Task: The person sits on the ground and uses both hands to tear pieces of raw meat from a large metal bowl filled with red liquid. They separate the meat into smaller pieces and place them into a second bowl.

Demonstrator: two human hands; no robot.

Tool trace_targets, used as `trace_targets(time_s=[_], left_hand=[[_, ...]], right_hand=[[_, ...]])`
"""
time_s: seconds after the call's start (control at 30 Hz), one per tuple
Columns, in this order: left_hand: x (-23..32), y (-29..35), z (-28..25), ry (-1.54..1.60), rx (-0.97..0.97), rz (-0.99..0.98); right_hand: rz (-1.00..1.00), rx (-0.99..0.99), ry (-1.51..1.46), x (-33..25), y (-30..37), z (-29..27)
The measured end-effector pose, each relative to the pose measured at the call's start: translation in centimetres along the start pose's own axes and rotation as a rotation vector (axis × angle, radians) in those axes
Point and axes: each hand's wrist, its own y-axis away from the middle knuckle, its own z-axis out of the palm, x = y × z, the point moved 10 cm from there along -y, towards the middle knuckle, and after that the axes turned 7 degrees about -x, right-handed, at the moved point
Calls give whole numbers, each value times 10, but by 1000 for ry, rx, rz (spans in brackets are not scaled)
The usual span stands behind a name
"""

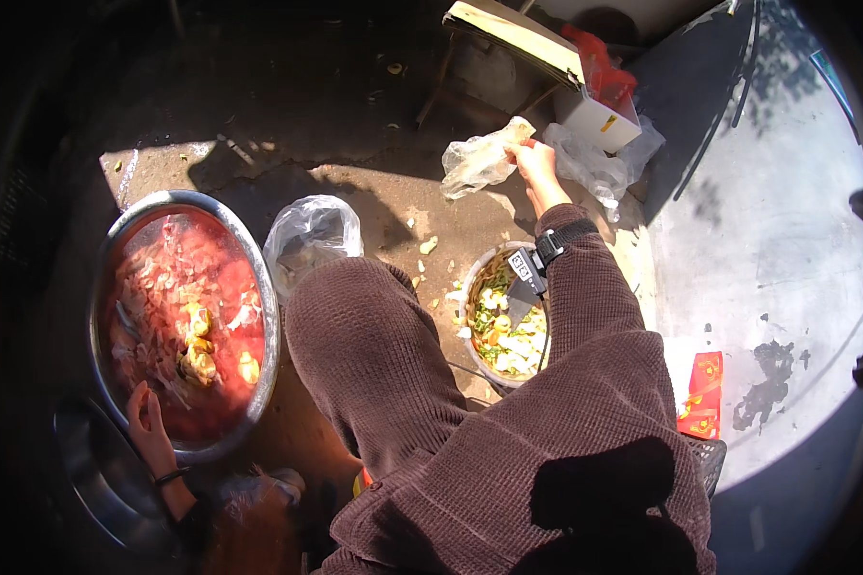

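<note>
My right hand [535, 163] reaches out ahead, its fingers closed on a crumpled clear plastic bag [477, 165]. A brown ribbed sleeve with a black strap [568, 240] covers that arm. Below the forearm stands a round bucket [474, 359] of green, white and orange food scraps, partly hidden by the arm. My left hand is out of sight. At the left, another person's hand [150, 431], with a dark wristband, is at the near edge of a metal basin [269, 355]. Reddish liquid, pale pieces like raw meat [168, 278] and yellow lumps [198, 359] fill the basin.
A clear bag [336, 222] stands beyond my brown-clad knee [350, 321]. Ahead right are a white box [590, 123] with red netting [599, 67] and more clear plastic [594, 172]. A grey surface [738, 259] lies right, with a red packet [702, 393]. Another metal basin [86, 460] sits lower left.
</note>
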Motion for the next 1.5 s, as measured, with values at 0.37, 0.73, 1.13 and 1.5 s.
trace_targets(time_s=[0.37,0.73,1.13,1.5], left_hand=[[-13,-5,8,4,-27,3],[-26,4,4,54,-20,-74],[-42,17,12,-326,252,-62],[-66,29,12,-158,355,-220]], right_hand=[[198,-191,278,114,105,-95],[435,-531,1038,276,225,-89],[208,-382,1204,112,148,-132],[-1062,-756,423,-325,433,212]])
